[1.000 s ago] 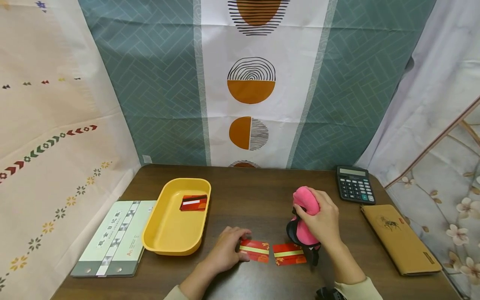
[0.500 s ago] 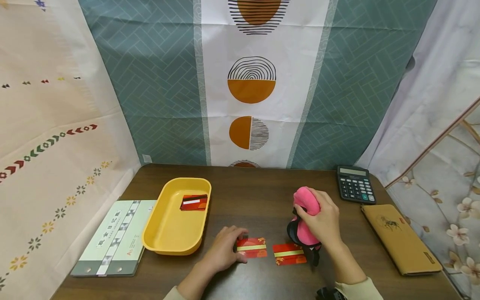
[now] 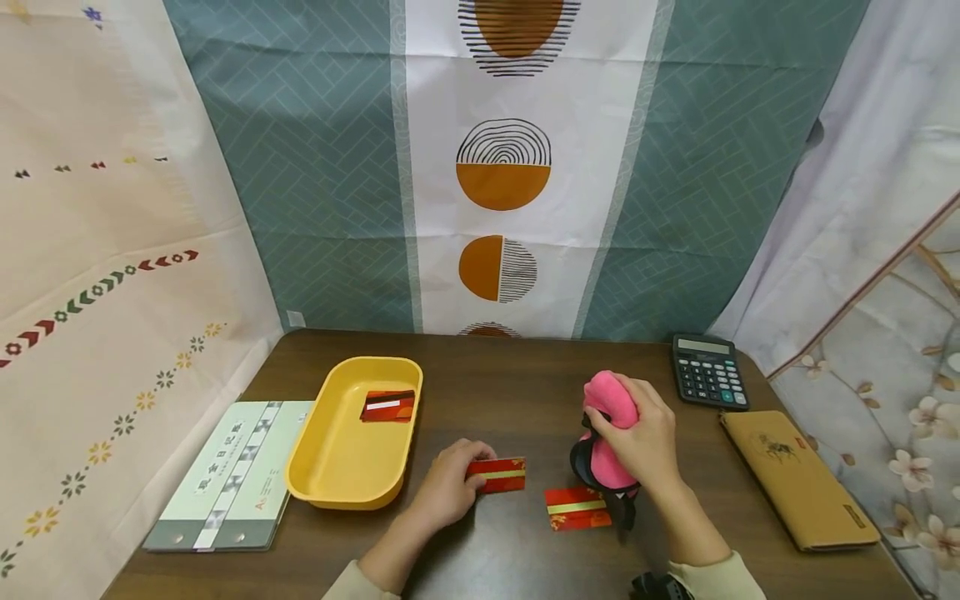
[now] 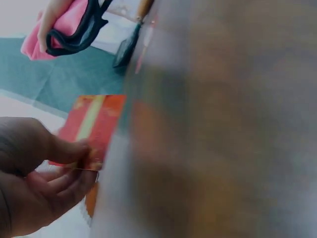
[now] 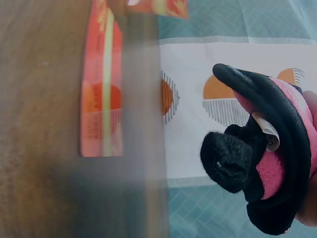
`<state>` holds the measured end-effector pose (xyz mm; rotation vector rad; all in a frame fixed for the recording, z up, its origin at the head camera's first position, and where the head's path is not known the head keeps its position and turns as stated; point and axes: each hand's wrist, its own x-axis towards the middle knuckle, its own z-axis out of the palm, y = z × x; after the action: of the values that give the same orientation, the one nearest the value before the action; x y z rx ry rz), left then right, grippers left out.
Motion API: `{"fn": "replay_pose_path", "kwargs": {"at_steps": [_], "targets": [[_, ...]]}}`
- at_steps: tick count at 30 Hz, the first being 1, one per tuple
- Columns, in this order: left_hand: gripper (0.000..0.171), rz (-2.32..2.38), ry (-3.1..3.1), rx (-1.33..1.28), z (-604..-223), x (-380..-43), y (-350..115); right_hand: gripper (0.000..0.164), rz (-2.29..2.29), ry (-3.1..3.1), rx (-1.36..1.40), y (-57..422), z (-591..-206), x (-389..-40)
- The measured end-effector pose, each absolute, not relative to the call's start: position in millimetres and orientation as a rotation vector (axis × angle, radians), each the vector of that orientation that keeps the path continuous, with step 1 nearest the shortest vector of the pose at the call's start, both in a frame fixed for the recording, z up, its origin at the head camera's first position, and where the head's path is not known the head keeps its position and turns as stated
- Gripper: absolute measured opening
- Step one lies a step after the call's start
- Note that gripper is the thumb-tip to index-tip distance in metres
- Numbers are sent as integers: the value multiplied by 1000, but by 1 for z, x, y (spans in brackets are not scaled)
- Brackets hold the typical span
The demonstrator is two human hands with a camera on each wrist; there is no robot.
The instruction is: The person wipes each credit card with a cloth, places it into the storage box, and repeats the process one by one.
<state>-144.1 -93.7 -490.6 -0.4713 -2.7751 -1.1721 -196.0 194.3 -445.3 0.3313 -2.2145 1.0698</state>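
Red card (image 3: 504, 474), pinched at its left end by left hand (image 3: 452, 482): thumb on the striped face, fingers behind, per left wrist view. Tilted up, apparently clear of brown table (image 3: 517, 400), between yellow tray (image 3: 345, 467) and second card (image 3: 577, 509).

Step in hand, judging by the pinch: card pickup, probably just past lift-off. Next move likely calls for a steady pinch on that one end, since most of the face is unsupported, plus enough height to avoid scraping. Should also avoid nudging the second card.

To the right: second card flat on the table, just beside pink-and-black soft item (image 3: 611, 402); can't tell if touching. Around the soft item: right hand (image 3: 647, 429), fingers curled, gripping from above.

Farther out: yellow tray with black-striped card (image 3: 397, 406) inside; can't tell if more underneath. Left of tray, green notebook (image 3: 258, 475). Far right, calculator (image 3: 709, 371) behind tan case (image 3: 801, 479).

Versus half a second ago: red card no longer flat on the table, now raised and shifted toward the back, with left hand moved along too. No clear change in right hand's grip or second card's spot.
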Motion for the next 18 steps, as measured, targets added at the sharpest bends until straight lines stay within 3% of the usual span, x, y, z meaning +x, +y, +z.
{"fn": "replay_pose_path", "kwargs": {"at_steps": [13,18], "targets": [[17,-1819,-2285,-74,-423,-178,-82,55,1200,-2130,434,174,-413,-188],[22,-2023,-2191,23,-411,-182,-75,56,1204,-2070,619,159,-406,-182]]}}
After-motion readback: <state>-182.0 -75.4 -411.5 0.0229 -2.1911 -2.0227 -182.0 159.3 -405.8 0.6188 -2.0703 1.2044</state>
